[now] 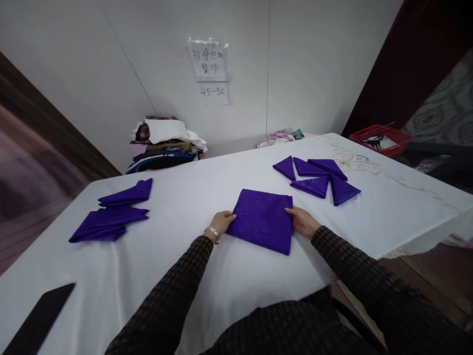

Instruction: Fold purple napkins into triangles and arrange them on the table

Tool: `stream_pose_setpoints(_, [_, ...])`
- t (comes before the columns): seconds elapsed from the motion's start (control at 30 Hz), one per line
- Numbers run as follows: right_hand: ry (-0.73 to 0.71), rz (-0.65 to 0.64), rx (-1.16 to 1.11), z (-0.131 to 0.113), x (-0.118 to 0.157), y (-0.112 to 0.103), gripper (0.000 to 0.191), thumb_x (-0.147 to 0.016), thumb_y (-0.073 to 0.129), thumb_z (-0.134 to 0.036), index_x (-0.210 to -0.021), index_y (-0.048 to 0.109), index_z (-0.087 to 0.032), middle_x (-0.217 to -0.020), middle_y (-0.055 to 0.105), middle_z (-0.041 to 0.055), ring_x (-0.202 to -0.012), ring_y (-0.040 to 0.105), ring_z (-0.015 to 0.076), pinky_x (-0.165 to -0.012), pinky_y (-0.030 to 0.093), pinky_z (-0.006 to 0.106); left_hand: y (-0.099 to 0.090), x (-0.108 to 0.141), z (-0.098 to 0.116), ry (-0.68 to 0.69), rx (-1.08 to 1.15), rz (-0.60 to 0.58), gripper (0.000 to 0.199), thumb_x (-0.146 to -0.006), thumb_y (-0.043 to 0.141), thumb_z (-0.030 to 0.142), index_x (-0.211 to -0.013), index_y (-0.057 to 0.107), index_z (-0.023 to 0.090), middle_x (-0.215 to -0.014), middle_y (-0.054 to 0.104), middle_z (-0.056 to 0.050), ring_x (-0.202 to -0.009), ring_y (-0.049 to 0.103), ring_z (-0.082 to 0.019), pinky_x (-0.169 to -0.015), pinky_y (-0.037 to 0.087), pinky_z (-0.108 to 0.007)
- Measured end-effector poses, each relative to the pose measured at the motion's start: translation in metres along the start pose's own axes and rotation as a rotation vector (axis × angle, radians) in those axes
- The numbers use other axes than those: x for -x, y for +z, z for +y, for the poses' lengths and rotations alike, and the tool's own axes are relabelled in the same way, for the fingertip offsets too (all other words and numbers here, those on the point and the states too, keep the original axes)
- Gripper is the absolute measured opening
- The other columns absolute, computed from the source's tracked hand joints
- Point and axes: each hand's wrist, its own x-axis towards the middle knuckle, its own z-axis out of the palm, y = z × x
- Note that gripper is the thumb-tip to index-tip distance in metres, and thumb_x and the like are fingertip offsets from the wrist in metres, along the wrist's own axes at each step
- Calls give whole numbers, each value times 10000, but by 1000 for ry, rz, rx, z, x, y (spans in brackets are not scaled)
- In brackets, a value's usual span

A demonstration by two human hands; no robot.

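A purple cloth napkin (262, 222), folded into a rough square, lies low over the white tablecloth in front of me. My left hand (222, 223) pinches its left edge between thumb and fingers; a bracelet circles that wrist. At the opposite side, my right hand (302, 221) grips the right edge, thumb on top. The fingers beneath the cloth are hidden. Several purple napkins folded into triangles (310, 186) rest beyond my right hand. Over on the left lie more loosely folded purple napkins (107, 222).
The table wears a white tablecloth (177, 197). Behind it are a stack of folded clothes (166, 145) and some pinkish cloths (277, 138). A red basket (382, 140) stands at the far right. A dark flat object (40, 318) lies front left. Paper signs (210, 64) hang on the wall.
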Motion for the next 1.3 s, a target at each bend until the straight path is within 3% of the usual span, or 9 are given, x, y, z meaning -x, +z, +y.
stream_pose_setpoints(0.13, [-54, 14, -65, -8, -12, 0, 172, -756, 519, -151, -905, 599, -187, -868, 709, 47, -795, 659, 193, -769, 514, 336, 4, 2, 0, 55, -23, 102, 275, -725, 529, 431, -694, 617, 172, -588, 580, 22, -582, 505, -122, -539, 378, -229])
stream_pose_setpoints(0.27, [25, 82, -49, -6, -22, -2, 183, -750, 506, -99, -896, 584, -178, -809, 704, 44, -696, 653, 170, -634, 515, 284, 6, -3, -6, 47, -115, 148, 222, -704, 547, 361, -578, 581, 181, -505, 516, 35, -518, 463, -117, -498, 339, -233])
stream_pose_setpoints(0.43, [50, 51, 1, -6, -21, -9, 227, -759, 540, -110, -974, 581, -172, -793, 696, 42, -618, 638, 149, -562, 499, 255, 6, -7, -4, 65, -202, 142, 264, -705, 556, 347, -497, 549, 185, -458, 476, 34, -490, 446, -119, -493, 322, -242])
stream_pose_setpoints(0.67, [-19, 109, 123, -12, -22, -14, 392, -721, 541, -97, -1104, 566, -176, -681, 681, 3, -542, 615, 138, -496, 490, 238, 13, -6, 4, 151, -287, 166, 295, -823, 439, 400, -777, 645, 193, -667, 631, 7, -646, 555, -144, -581, 383, -234])
stream_pose_setpoints(0.83, [14, 147, 205, -11, -25, -22, 501, -711, 602, -126, -1200, 508, -180, -584, 653, -14, -477, 608, 159, -427, 493, 255, 14, -10, 5, 109, -453, 166, 215, -810, 496, 319, -723, 651, 196, -677, 650, -27, -680, 579, -167, -611, 370, -254])
stream_pose_setpoints(1.07, [-70, 147, 386, -12, -30, -29, 493, -749, 597, -148, -1229, 487, -130, -528, 619, -28, -372, 545, 121, -321, 414, 190, 17, -7, 11, 50, -602, 184, 239, -837, 464, 339, -846, 669, 217, -827, 695, -68, -794, 613, -209, -656, 384, -279])
stream_pose_setpoints(1.3, [-117, 235, 537, -11, -36, -31, 656, -733, 627, -134, -1343, 384, -120, -500, 571, -70, -338, 504, 100, -285, 316, 171, 18, -3, 13, 34, -677, 186, 277, -852, 427, 365, -906, 662, 229, -888, 702, -78, -839, 627, -225, -643, 394, -283])
